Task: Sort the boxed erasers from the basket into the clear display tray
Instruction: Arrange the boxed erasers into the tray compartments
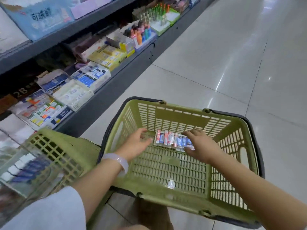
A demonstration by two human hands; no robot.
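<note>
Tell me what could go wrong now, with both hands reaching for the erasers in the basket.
1. The erasers stand in a loose row; the left hand and right hand squeezing from both ends may buckle it and scatter boxes.
2. The basket has a slotted floor; a dropped box might catch in a slot.
3. The tray sits off to the left, so boxes could slip on the way.

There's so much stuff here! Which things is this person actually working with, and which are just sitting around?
Part of the job:
- boxed erasers, in a row on the basket floor
- green basket
- clear display tray, lower left, already holding some boxes
- left hand and right hand, both reaching to the row

Just lying about:
- second green basket
- shelf stationery
- tiled floor
</note>
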